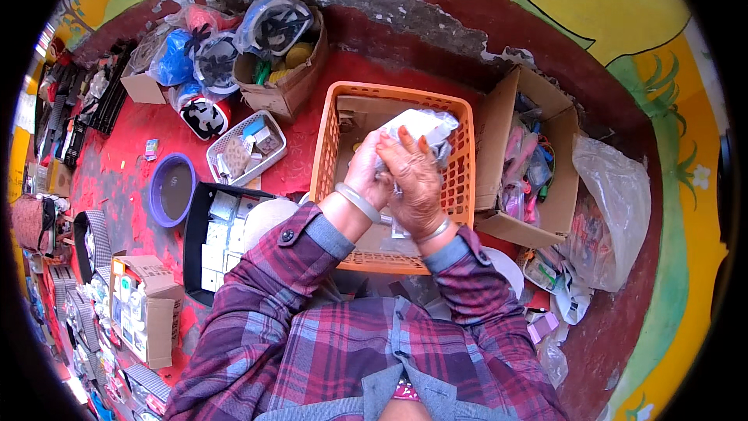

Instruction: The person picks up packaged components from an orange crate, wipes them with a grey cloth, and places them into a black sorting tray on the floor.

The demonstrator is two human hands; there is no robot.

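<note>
1. Lower wall (pixel 483 8): dk red, w/ lg peeling patch (pixel 397 12), grey & whitish.
2. Above: green strip (pixel 662 265), then yellow painted area (pixel 576 0).
3. R side: painted plant (pixel 662 78), green, & white painted flower (pixel 700 177).
4. Flr (pixel 117 144): red, worn, greyish patches on L.
5. Light: bright, soft.

No word or number can be read clearly here. On the side of the open cardboard carton (pixel 161 326) at the left there is dark printing, and the small packet (pixel 151 150) on the red floor (pixel 169 129) carries coloured print, both too small for reading.
</note>
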